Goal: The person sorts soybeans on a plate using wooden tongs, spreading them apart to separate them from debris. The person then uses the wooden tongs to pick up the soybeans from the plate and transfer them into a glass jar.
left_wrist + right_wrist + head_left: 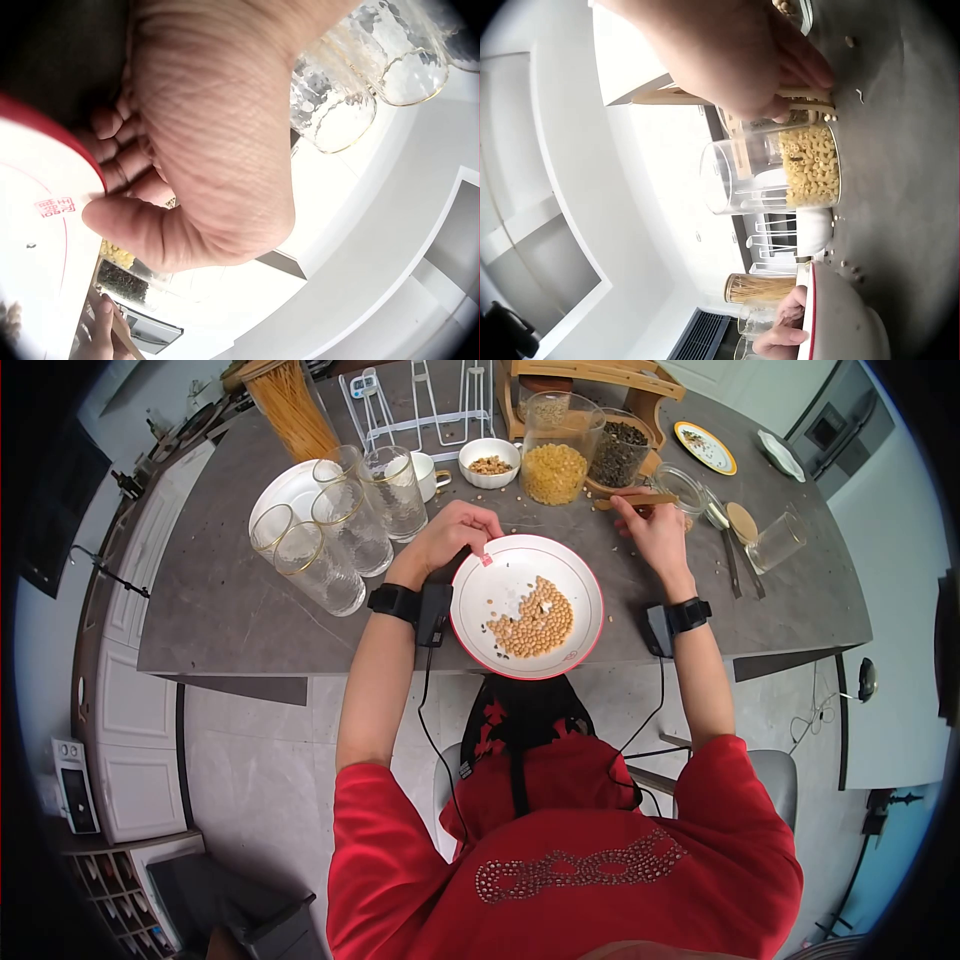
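A white plate with a red rim (pixel 465 630) stands at the table's front edge, bearing a heap of pale round beans (pixel 540 625) and a few dark bits. My left hand (pixel 450 540) pinches its upper left rim; the thumb lies on the inner side in the left wrist view (pixel 202 142). Right of the plate, my right hand (pixel 657 540) grips a wooden tool (pixel 650 500), which looks like tongs, beside the jar of dark contents (pixel 620 455). In the right wrist view, that hand (pixel 735 60) is low over the table, its fingers partly hiding the tool.
Several ribbed glasses (pixel 350 530) and a white bowl (pixel 280 490) stand at left. Behind the plate are a small bowl (pixel 490 478) and a pasta jar (pixel 555 470). An open glass jar (pixel 680 490), metal tongs (pixel 735 565) and a tipped glass (pixel 778 542) are at right.
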A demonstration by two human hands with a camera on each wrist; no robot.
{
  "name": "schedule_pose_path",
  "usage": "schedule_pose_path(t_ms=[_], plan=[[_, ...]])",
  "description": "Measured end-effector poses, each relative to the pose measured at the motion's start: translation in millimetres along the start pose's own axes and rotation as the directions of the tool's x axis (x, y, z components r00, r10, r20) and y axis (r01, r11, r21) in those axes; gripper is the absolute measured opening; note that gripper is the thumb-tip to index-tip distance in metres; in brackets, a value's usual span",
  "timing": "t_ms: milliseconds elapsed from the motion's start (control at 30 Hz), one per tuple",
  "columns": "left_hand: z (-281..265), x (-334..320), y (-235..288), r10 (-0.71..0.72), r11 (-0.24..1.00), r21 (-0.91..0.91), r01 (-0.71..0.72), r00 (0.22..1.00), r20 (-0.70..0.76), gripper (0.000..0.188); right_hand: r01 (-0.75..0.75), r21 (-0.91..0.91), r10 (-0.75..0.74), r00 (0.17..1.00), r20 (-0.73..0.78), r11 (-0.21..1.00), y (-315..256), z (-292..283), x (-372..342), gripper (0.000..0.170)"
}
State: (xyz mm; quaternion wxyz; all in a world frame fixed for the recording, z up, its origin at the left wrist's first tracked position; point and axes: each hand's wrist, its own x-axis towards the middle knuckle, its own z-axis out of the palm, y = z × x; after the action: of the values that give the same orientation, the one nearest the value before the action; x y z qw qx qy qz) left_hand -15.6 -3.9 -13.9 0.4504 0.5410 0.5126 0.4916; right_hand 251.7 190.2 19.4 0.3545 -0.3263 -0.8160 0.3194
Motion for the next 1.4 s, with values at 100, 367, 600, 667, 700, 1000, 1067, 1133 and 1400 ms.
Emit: schedule_pose_path(t_ms=[100, 367, 600, 667, 700, 1000, 1067, 1133, 1400], plan=[[1.7, 0.6, 0.2, 0.014, 0.999, 0.046, -0.014, 1.0, -0.009, 0.031, 0.02, 0.021, -0.02, 1.0, -0.005, 1.0, 6.2, -1.8, 2.3, 0.02], [1.6, 1.7, -1.5, 0.01, 1.0, 0.016, -0.01, 1.0, -0.013, 0.028, 0.051, 0.21, -0.029, 0.994, -0.103, 0.976, 7.7, -28.2, 2.2, 0.023], [0.4, 1.1, -2.8, 0.017, 1.0, -0.001, -0.017, 1.0, -0.001, 0.026, 0.051, 0.302, 0.067, 0.928, -0.366, 0.952, -4.0, -84.2, 3.1, 0.029], [1.0, 1.8, -1.4, 0.017, 1.0, -0.002, -0.017, 1.0, 0.001, 0.026, 0.104, 0.347, 0.01, 0.95, -0.313, 0.932, 7.2, -75.5, 3.0, 0.028], [1.1, 0.7, -1.1, 0.011, 1.0, -0.001, -0.011, 1.0, 0.0, 0.026, 0.104, 0.347, 0.009, 0.951, -0.31, 0.932, 8.1, -68.5, 1.1, 0.028], [0.2, 0.2, -1.4, 0.003, 1.0, 0.01, -0.003, 1.0, 0.0, 0.027, 0.062, -0.001, -0.062, 0.998, -0.023, 0.998, 3.0, -11.1, -11.4, 0.023], [0.4, 0.6, -1.4, 0.008, 1.0, 0.008, -0.008, 1.0, 0.0, 0.028, 0.047, 0.037, -0.046, 0.998, -0.032, 0.998, 8.2, -5.3, -9.7, 0.022], [0.8, 0.0, -1.7, 0.008, 1.0, 0.0, -0.008, 1.0, 0.004, 0.03, 0.026, 0.071, -0.023, 0.999, -0.04, 0.997, 15.4, -3.9, -7.1, 0.021], [0.4, 0.9, -2.6, 0.016, 1.0, 0.012, -0.016, 1.0, 0.002, 0.027, 0.209, 0.235, -0.084, 0.889, -0.45, 0.949, 18.9, -28.5, 1.4, 0.024]])
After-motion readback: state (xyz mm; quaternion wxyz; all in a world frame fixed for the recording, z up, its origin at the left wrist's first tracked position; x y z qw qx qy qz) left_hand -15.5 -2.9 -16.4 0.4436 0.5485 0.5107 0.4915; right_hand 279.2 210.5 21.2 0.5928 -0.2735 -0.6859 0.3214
